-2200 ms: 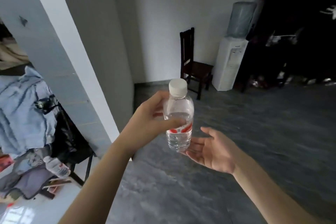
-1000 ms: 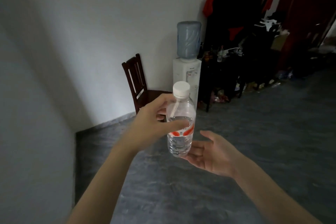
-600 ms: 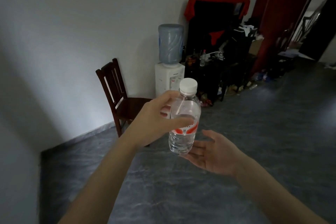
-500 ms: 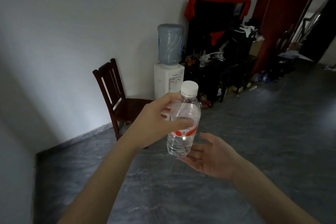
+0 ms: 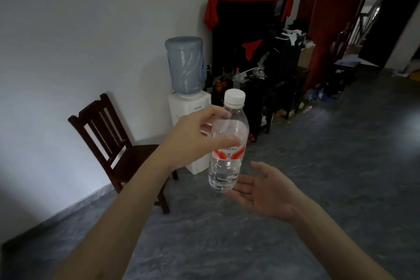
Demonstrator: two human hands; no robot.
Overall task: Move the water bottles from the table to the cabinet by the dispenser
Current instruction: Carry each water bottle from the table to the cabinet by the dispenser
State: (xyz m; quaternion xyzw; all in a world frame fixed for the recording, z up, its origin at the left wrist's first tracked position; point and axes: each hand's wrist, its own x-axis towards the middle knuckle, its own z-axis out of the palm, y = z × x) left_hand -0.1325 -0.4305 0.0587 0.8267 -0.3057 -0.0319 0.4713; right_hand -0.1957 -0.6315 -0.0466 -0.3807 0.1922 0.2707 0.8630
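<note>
Across the grey floor the dispenser [image 5: 187, 98] and the dark cabinet [image 5: 261, 88] beside it loom nearer than a moment ago, so you're closing in, left hand [image 5: 195, 141] wrapped round the upright water bottle [image 5: 227, 143], right hand [image 5: 261, 191] spread flat beneath.

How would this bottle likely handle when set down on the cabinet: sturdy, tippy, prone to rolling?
The bottle looks tall and narrow, so probably tippy if bumped. It seems only partly filled, so likely light. Its thin clear wall may flex under the left hand. On its side, the round body would probably roll.
</note>
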